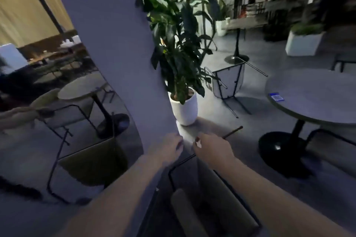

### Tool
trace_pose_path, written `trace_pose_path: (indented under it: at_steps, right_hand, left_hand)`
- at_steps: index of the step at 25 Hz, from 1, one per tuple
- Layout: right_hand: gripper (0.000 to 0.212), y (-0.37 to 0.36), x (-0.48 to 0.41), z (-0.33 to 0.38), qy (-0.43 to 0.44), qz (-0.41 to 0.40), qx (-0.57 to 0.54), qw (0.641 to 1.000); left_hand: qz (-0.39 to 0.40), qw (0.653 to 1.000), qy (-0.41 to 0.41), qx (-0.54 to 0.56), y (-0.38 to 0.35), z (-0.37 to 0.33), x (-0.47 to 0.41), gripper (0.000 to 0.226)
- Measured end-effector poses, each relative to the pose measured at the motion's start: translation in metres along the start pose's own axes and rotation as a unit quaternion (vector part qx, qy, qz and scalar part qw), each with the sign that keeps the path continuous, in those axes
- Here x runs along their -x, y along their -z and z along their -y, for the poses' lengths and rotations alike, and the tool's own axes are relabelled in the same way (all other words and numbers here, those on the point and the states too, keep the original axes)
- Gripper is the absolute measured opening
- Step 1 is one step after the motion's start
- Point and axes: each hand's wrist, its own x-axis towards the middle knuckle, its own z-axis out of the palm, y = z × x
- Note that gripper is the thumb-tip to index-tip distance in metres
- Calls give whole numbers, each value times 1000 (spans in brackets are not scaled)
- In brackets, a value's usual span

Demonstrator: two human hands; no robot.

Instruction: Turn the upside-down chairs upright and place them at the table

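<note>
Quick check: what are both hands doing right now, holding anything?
Left hand: curled over the nearby overturned chair; grip cannot be told.
Right hand: closed on that chair's dark metal leg.

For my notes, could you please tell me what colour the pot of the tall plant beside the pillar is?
The pot is plain white, seen in the head view.

One chair (208, 196) occupies the bottom centre of the frame: beige upholstery, thin black metal frame, tipped over, one leg pointing up-right. A second chair (229, 81), grey with black legs, lies overturned at centre right. The round grey pedestal table (316, 102) stands at right.
</note>
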Motion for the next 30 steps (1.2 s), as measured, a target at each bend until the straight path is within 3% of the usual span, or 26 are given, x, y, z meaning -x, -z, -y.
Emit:
trace_pose_path:
  at_steps: [7,10,17,24,30]
  right_hand:
    - [24,-168,4,-40,-129,-30,24,991]
    - [24,-223,17,-47,-171,-47,23,984]
    - [31,-375,15,-94,-287,-106,25,952]
    - [27,-578,61,-184,-338,-81,-18,938]
    - [32,-729,81,-266,-371,-47,37,927]
  left_hand:
    - [78,983,-161,-36,-174,71,-33,23]
    - [52,978,-202,-19,-220,85,-42,24]
    - [54,966,-254,11,-365,110,-69,28]
    - [122,959,-255,0,-590,156,-56,33]
    - [160,941,-299,-8,-764,159,-66,36]
